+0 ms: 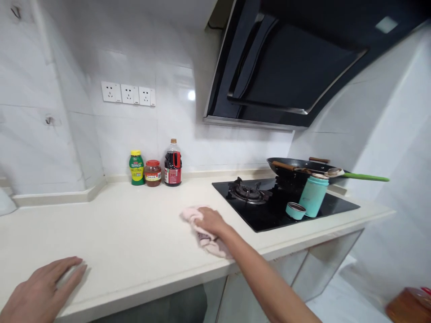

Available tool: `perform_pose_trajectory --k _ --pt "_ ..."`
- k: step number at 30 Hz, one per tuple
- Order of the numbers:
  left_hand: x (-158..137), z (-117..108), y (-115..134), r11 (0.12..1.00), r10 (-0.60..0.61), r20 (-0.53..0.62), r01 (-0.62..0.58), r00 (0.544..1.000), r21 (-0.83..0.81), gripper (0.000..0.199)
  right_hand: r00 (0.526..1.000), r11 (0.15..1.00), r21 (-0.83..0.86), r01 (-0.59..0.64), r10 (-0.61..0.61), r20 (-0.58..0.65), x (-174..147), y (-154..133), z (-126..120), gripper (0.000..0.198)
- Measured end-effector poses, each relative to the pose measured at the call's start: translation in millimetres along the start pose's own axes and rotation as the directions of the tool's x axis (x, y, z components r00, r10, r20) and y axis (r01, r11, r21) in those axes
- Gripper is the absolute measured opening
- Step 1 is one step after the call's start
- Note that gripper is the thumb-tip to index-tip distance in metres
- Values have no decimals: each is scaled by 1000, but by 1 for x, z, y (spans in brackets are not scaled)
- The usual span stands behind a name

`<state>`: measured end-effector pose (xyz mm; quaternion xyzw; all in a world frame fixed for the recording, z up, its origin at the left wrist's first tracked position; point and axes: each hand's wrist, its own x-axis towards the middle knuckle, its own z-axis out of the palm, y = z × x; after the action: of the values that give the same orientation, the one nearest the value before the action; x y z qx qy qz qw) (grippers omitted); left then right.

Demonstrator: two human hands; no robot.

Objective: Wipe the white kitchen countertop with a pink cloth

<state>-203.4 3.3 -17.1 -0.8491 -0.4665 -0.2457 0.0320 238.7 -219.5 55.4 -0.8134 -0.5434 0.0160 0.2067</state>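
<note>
One pink cloth (206, 241) under right hand (211, 220), fingers clamped on it, on counter (134, 237) beside gas stove (273, 210). Left hand (47, 285) empty, fingers and thumb apart. Wiping seems underway; share done unclear.

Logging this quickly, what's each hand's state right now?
Left hand: open, nothing visibly held.
Right hand: closed on the pink cloth, over the counter.

Left hand (40, 290), lower left of frame: bare, slim fingers (65, 265), wrist cropped. Right hand (213, 221), near centre: bare, detail blurred. Right forearm (261, 268), bottom centre-right: bare, slim, smooth outline, widening toward bottom edge.
</note>
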Motion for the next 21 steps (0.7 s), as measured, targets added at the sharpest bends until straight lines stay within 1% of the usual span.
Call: perform_pose_trajectory --k 1,3,4,6,9,10,12,15,17,18,19,20,21 --pt "-1 -4 3 999 14 26 -13 1000 -30 49 997 998 -19 -65 64 -37 -6 19 -8 45" --pt "-4 -13 10 997 11 60 -6 998 -80 49 983 986 -49 -157 151 -103 -30 50 -22 41" --pt "-5 -16 14 996 -6 64 12 998 -88 48 979 984 -59 -170 162 -126 -47 62 -27 39" --pt "-7 -21 19 995 -20 63 26 998 -99 48 978 985 -74 -153 141 -154 -85 79 -31 37" --pt "-8 -26 25 994 -18 55 24 998 -108 52 978 991 -76 -113 98 -184 -142 98 -29 36" --pt "-9 -28 27 994 -16 55 22 998 -106 52 973 990 -72 -121 103 -208 -157 105 -29 37" --pt "-10 -32 32 996 -4 60 9 998 -94 53 947 982 -65 -178 153 -281 -178 122 -29 43" --pt "-14 -40 40 997 14 67 -9 998 -73 52 877 944 -60 -324 276 -394 -187 146 -33 55" --pt "-17 -45 47 998 11 69 -7 998 -55 54 824 909 -61 -412 343 -451 -182 149 -33 61" --pt "-18 -47 49 999 10 72 -7 997 -43 54 806 897 -66 -437 359 -470 -177 145 -31 62" --pt "-18 -48 51 999 13 74 -11 997 -30 55 800 892 -78 -446 358 -482 -172 137 -27 61" --pt "-19 -48 53 1000 22 75 -21 997 -18 55 807 896 -96 -434 339 -484 -166 125 -22 59" --pt "-19 -48 54 999 34 76 -33 997 -9 55 824 906 -119 -406 307 -476 -161 108 -15 55"
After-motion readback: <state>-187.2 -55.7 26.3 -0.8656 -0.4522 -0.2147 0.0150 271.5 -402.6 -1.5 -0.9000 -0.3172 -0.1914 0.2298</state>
